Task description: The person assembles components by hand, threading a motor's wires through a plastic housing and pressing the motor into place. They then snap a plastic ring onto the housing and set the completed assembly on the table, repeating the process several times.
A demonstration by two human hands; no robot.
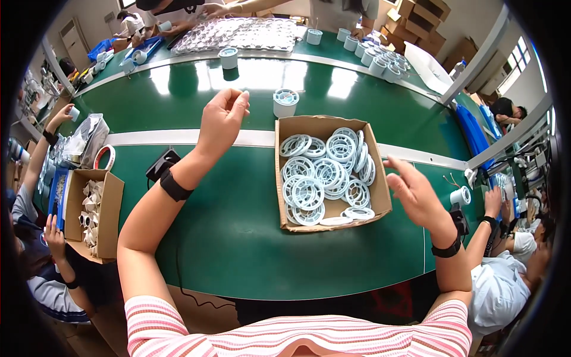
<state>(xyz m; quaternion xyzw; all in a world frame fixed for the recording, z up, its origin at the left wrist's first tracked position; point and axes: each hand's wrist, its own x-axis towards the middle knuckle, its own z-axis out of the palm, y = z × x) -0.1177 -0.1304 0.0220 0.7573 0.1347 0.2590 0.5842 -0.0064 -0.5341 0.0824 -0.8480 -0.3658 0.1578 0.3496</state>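
Observation:
Over the green conveyor belt, beyond the table's near part, my left hand [223, 117] hangs with its fingers curled in toward the thumb; nothing shows in it. Just right of it a white cup-shaped housing [285, 108] stands upright on the belt, a pale blue spoked ring on top. In front of me sits an open cardboard box [328, 122] with many pale blue spoked plastic rings [330, 172] piled loosely inside. Beside the box's right wall is my right hand [411, 189], fingers apart and holding nothing. Whether it touches the wall, I cannot tell.
Another white housing [228, 58] stands farther back on the belt. A small housing with wires [460, 196] lies at right. At left are a cardboard box of small white parts [113, 211] and a tape roll [104, 157]. Co-workers sit at both sides and across.

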